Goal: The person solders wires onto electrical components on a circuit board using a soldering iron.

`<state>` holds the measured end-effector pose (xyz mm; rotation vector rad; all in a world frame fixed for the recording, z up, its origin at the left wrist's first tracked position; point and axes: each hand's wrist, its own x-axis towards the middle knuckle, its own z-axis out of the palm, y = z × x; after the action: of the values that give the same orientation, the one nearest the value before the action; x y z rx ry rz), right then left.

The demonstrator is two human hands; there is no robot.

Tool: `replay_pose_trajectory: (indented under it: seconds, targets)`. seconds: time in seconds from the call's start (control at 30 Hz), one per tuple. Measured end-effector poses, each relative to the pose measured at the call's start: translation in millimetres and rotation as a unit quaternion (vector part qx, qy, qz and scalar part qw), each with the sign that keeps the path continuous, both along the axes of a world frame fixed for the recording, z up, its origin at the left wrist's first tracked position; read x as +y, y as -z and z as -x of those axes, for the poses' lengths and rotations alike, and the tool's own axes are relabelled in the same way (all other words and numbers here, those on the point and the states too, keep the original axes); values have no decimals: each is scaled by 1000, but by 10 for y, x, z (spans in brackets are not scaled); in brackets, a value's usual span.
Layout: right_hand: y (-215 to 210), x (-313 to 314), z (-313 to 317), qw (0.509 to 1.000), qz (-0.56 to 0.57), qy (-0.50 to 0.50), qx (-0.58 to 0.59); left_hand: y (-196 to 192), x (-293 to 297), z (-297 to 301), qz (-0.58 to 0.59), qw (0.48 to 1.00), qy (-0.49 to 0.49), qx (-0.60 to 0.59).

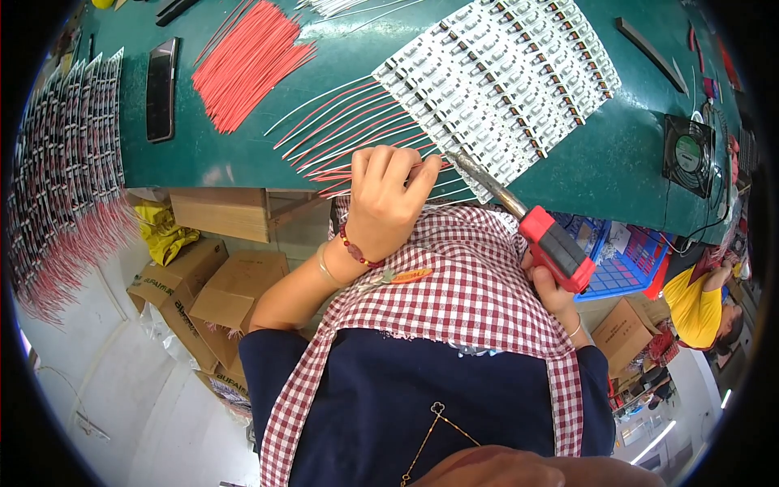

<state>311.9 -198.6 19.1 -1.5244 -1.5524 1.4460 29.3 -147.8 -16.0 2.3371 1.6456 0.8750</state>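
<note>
My left hand (385,203) is closed in a pinch at the near left edge of a white circuit board panel (487,114), with a thin red wire between thumb and fingers. My right hand (553,296) grips the red and black handle of a soldering gun (558,247). Its metal tip meets the panel's edge right by my left fingertips. From that edge a row of red and white wires (349,122) fans out to the left. Rows of small parts cover the panel. Part of the wires is hidden under my left hand.
On the green table (235,158) lie a bundle of red wires (247,69), white wires (341,6) and a phone (161,89). Wired panels (73,146) hang at the left. A small fan (688,154) stands right. Cardboard boxes (235,292) and a blue basket (621,264) sit below; a person in yellow (690,304) is beyond.
</note>
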Motion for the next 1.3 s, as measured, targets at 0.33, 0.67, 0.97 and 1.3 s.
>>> replay_pose_trajectory:
  seconds: [0.33, 0.67, 0.97, 1.3]
  targets:
    - [-15, -26, -74, 999, -19, -30, 14, 1, -9, 9, -2, 1000, 0, -4]
    - [-103, -105, -119, 1000, 2, 28, 2, -101, -58, -29, -18, 999, 32, -29]
    - [39, -283, -318, 999, 33, 2, 10, 22, -98, -115, -5, 997, 49, -52]
    - [34, -273, -271, 998, -36, -33, -42, 19, -108, -109, 8, 998, 46, -49]
